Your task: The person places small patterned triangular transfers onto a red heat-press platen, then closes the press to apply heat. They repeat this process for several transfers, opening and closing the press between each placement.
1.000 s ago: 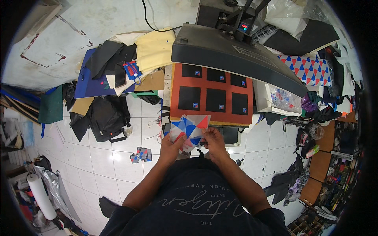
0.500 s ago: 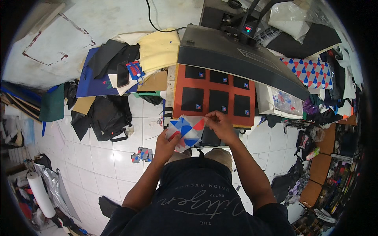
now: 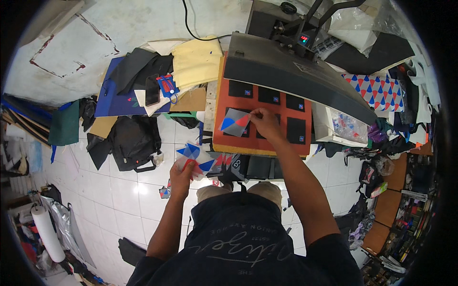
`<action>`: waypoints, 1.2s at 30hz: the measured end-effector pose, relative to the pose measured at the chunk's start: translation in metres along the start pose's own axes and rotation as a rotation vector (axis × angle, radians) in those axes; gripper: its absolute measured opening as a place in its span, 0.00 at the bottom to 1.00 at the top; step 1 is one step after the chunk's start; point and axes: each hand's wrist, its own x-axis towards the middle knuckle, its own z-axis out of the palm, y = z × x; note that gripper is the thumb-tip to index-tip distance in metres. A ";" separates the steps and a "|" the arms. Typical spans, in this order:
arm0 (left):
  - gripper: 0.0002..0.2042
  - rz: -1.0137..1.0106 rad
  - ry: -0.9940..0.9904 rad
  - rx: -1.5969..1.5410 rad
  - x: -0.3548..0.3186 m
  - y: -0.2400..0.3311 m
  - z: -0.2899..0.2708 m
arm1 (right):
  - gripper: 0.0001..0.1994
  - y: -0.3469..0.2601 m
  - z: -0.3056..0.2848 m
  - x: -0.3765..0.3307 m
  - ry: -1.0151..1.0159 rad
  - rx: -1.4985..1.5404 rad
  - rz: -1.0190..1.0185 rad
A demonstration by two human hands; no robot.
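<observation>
My right hand point(image 3: 265, 123) pinches the corner of one translucent transfer sheet point(image 3: 234, 122) printed with a blue and a red triangle. It hangs over the orange-red pad point(image 3: 221, 139) of a heat press, above a black square piece in the near row. Several black squares point(image 3: 295, 129) with small blue-red badges lie in two rows on that pad. To the left, off the pad, my left hand point(image 3: 180, 178) grips a fanned stack of similar transfer sheets point(image 3: 194, 157), thumb on top. The dark upper plate point(image 3: 286, 71) of the press is raised behind the squares.
A yellow cloth point(image 3: 198, 59), a phone point(image 3: 152, 90) and dark fabric lie at the back left. On the right are a white tray point(image 3: 334, 136) with a plastic bag and a patterned sheet point(image 3: 377, 90). A black backpack point(image 3: 136, 140) sits on the tiled floor.
My right hand has drawn one sheet off the stack and carried it forward over the pad. My left hand has moved left and slightly down with the rest.
</observation>
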 end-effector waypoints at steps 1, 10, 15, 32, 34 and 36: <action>0.10 -0.008 -0.002 -0.003 0.001 -0.003 -0.004 | 0.13 0.006 0.002 0.004 0.026 -0.052 -0.004; 0.13 -0.062 -0.032 0.003 -0.010 -0.021 -0.007 | 0.13 0.016 0.010 0.006 0.068 -0.211 0.046; 0.12 -0.062 -0.040 0.077 -0.011 -0.020 -0.004 | 0.13 0.016 0.012 0.011 0.071 -0.249 0.033; 0.11 -0.080 -0.065 0.022 -0.010 -0.022 -0.006 | 0.12 -0.005 0.014 -0.001 0.111 -0.339 0.153; 0.12 -0.089 -0.066 0.034 -0.009 -0.024 -0.008 | 0.12 -0.007 0.015 -0.001 0.088 -0.343 0.163; 0.12 -0.098 -0.066 0.041 -0.008 -0.026 -0.008 | 0.12 -0.001 0.016 0.002 0.109 -0.347 0.155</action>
